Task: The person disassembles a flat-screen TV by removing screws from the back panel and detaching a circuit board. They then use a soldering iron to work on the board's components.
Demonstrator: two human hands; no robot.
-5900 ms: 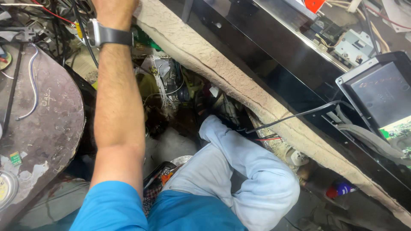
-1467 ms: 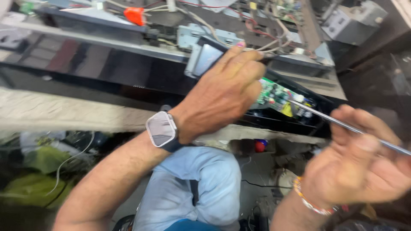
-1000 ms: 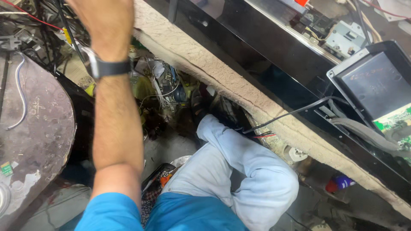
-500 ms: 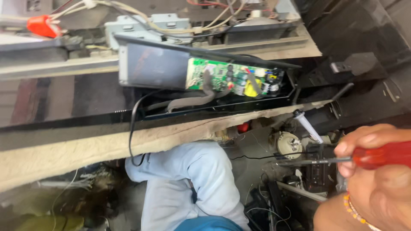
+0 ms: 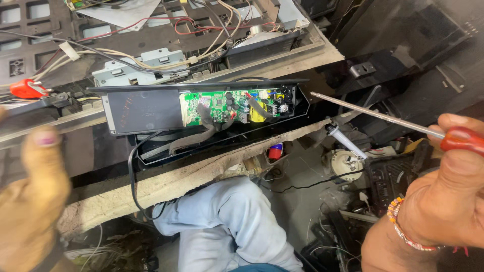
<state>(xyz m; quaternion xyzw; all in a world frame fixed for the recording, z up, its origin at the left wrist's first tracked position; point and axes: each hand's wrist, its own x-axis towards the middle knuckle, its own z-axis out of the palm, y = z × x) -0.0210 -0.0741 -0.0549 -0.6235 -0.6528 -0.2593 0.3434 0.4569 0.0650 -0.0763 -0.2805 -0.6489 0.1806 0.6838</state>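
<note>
The right hand (image 5: 443, 201) grips a red-handled screwdriver (image 5: 388, 118) at the right edge, its long shaft slanting up-left toward the green circuit board (image 5: 234, 106) in the black housing (image 5: 146, 108). The left hand (image 5: 30, 201), blurred, is raised low left, well apart from the board; whether it is open or clenched I cannot tell.

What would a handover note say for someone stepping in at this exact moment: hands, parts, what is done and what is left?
Right hand grips a red-handled screwdriver, its tip in the air just right of the open black module, touching nothing.
Left hand is blurred, open and empty at the lower left.
The green circuit board lies exposed inside the module on the bench edge.
Done: board uncovered. Left: the tool has not yet met the board.
</note>
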